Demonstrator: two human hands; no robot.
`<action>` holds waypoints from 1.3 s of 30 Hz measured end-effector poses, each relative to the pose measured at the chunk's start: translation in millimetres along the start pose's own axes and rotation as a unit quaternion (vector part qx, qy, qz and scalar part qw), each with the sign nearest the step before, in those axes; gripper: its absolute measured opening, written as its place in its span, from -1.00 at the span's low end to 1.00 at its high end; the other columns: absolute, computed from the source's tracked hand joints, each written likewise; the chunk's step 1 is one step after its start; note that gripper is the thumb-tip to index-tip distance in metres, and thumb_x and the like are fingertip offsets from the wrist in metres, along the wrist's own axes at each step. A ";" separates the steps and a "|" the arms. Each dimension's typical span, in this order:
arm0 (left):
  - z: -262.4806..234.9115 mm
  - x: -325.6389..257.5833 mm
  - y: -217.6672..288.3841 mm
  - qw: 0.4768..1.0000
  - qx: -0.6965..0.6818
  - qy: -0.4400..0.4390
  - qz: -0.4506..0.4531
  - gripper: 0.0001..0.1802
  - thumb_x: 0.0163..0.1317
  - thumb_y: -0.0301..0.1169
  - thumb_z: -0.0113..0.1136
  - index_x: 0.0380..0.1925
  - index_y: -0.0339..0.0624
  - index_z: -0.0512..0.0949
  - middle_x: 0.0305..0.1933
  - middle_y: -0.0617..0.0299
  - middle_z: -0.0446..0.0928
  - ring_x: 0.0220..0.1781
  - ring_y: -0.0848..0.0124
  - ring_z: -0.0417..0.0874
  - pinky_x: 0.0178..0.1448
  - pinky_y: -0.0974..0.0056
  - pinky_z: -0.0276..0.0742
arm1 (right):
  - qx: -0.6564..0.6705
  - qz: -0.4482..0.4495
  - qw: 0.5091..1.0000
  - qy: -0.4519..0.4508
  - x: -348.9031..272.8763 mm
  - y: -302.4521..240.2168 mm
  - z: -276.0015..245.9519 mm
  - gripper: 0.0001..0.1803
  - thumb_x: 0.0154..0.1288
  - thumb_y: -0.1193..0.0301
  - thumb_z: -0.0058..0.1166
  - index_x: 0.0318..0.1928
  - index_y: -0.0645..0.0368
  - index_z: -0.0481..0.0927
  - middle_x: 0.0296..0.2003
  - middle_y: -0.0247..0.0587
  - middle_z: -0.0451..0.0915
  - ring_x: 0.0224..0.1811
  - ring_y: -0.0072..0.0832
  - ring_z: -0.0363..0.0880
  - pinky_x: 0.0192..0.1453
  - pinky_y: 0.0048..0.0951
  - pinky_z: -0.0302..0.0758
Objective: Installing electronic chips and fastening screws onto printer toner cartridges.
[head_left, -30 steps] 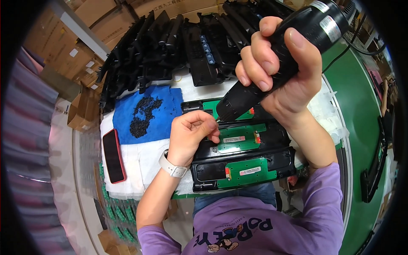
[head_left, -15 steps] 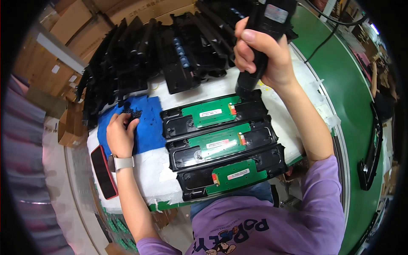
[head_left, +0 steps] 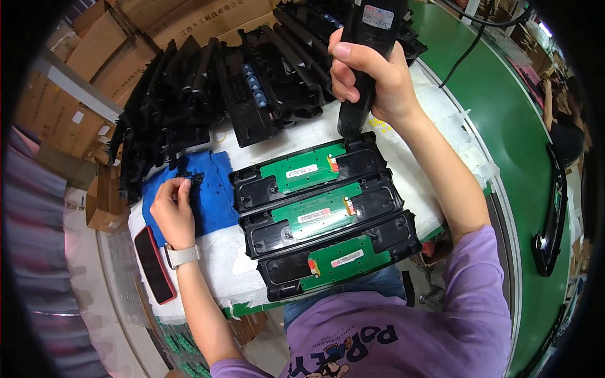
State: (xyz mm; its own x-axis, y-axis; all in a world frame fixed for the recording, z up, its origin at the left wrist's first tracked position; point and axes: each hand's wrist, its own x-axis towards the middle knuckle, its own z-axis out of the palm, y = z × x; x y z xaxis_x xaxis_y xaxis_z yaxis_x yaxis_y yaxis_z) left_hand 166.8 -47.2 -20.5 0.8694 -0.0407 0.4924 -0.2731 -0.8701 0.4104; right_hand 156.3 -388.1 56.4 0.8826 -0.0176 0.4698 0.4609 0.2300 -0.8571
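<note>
A black electric screwdriver [head_left: 370, 41] is wrapped in the fingers of my right hand [head_left: 381, 79]. Its tip points down, close to the far right part of the farthest black panel [head_left: 255, 190]. My left hand [head_left: 174, 211] is over the blue cloth [head_left: 214, 211], thumb and fingers pinched together beside a pile of tiny black parts [head_left: 195, 177] that look like screws. Whatever is in the pinch is too small to make out. Three long black panels lie in a row, the middle one [head_left: 258, 239] and nearest one [head_left: 403, 236] included, each carrying a green circuit board [head_left: 337, 217].
Many black plastic housings [head_left: 242, 101] are stacked along the far side. A red-edged phone [head_left: 154, 264] lies at the table's left edge. Cardboard boxes [head_left: 138, 38] stand behind. On the right, past a green surface [head_left: 469, 82], another person [head_left: 567, 135] is visible.
My left hand has drawn back slightly from the pile of small parts, fingers now pinched. The screwdriver in my right hand appears a little further left, and the whole view has shifted slightly.
</note>
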 end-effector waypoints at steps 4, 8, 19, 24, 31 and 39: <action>6.3 -3.2 0.6 0.975 -0.197 -0.047 -0.091 -0.85 0.23 -0.45 0.17 -0.34 -0.36 0.60 -0.40 0.21 0.59 -0.46 0.55 0.53 -0.34 0.49 0.43 | 0.033 -0.001 0.999 -0.016 0.8 2.4 -1.1 -0.81 0.12 0.39 0.18 -0.42 0.28 0.51 -0.69 -0.31 0.42 -0.77 -0.61 0.34 -0.67 -0.58 0.27; 15.4 -9.3 16.7 0.928 -0.359 -0.067 -0.071 -0.85 0.25 -0.48 0.14 -0.31 -0.37 0.62 -0.36 0.23 0.59 -0.43 0.57 0.55 -0.29 0.51 0.45 | 0.017 -0.007 1.000 -0.010 0.5 1.6 2.0 -0.81 0.12 0.39 0.17 -0.43 0.27 0.51 -0.69 -0.30 0.43 -0.77 -0.62 0.34 -0.67 -0.58 0.27; 20.6 -19.4 53.8 0.898 -0.411 -0.152 -0.046 -0.88 0.12 -0.62 0.21 -0.31 -0.33 0.59 -0.35 0.30 0.56 -0.30 0.60 0.55 -0.17 0.54 0.44 | -0.022 -0.014 0.999 -0.042 0.9 6.9 4.7 -0.81 0.11 0.39 0.18 -0.49 0.25 0.50 -0.72 -0.34 0.42 -0.77 -0.63 0.35 -0.65 -0.58 0.28; 32.5 -24.9 60.1 0.867 -0.446 -0.215 -0.049 -0.86 0.15 -0.62 0.16 -0.26 -0.33 0.57 -0.35 0.30 0.58 -0.32 0.61 0.54 -0.17 0.52 0.46 | -0.048 -0.002 0.997 -0.057 0.8 6.5 7.9 -0.78 0.08 0.37 0.20 -0.51 0.24 0.48 -0.74 -0.34 0.43 -0.78 -0.63 0.36 -0.67 -0.60 0.26; 37.1 -26.8 64.0 0.873 -0.428 -0.225 -0.064 -0.88 0.24 -0.56 0.09 -0.27 -0.34 0.59 -0.39 0.26 0.59 -0.37 0.57 0.57 -0.21 0.49 0.48 | -0.010 0.005 0.998 -0.054 4.8 9.3 0.5 -0.78 0.08 0.37 0.20 -0.52 0.25 0.48 -0.74 -0.33 0.43 -0.78 -0.62 0.36 -0.68 -0.59 0.25; 37.6 -33.1 63.7 0.878 -0.420 -0.219 -0.065 -0.89 0.17 -0.59 0.15 -0.29 -0.35 0.58 -0.42 0.28 0.58 -0.39 0.61 0.54 -0.24 0.50 0.47 | -0.071 -0.006 0.996 -0.050 -7.2 -2.4 13.4 -0.77 0.10 0.36 0.11 -0.41 0.29 0.44 -0.74 -0.33 0.33 -0.79 -0.59 0.27 -0.67 -0.55 0.23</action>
State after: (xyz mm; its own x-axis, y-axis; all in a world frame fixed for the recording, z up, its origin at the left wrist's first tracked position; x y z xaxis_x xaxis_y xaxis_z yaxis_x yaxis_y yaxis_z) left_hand 136.1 -119.7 -39.5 0.9402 -0.3139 0.1324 -0.2076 -0.2196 0.9533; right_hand 147.7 -375.6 57.9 0.8666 0.0799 0.4926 0.4858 0.0905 -0.8694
